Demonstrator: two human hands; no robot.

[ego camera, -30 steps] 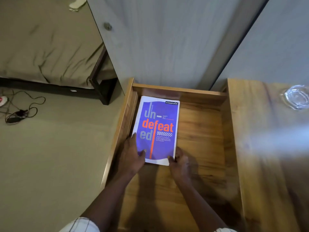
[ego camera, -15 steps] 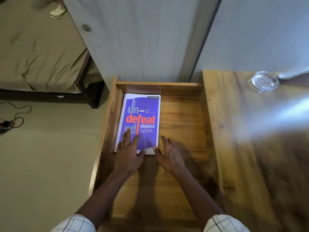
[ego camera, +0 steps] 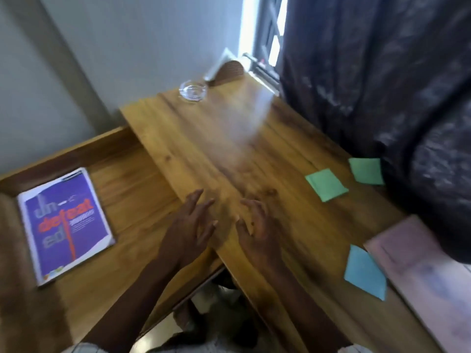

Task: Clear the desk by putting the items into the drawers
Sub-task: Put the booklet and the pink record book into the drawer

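Note:
A purple notebook [ego camera: 66,225] with orange lettering lies flat in the open wooden drawer [ego camera: 132,179] at the left. Both hands are off it. My left hand [ego camera: 190,229] hovers with spread fingers over the left edge of the wooden desk [ego camera: 229,149]. My right hand [ego camera: 256,226] is beside it over the desk top, fingers loosely curled and holding nothing. On the desk to the right lie two green sticky-note pads [ego camera: 326,184] [ego camera: 367,170], a blue pad [ego camera: 365,272] and a pale pink book [ego camera: 418,271].
A clear glass ashtray [ego camera: 193,90] sits at the desk's far corner by the wall. A dark patterned curtain [ego camera: 382,85] hangs over the desk's right side and covers part of the pink book. A window shows behind it.
Both hands have left the notebook in the drawer and moved right, up over the desk top. The view has swung right, so the desk's notes and curtain now show.

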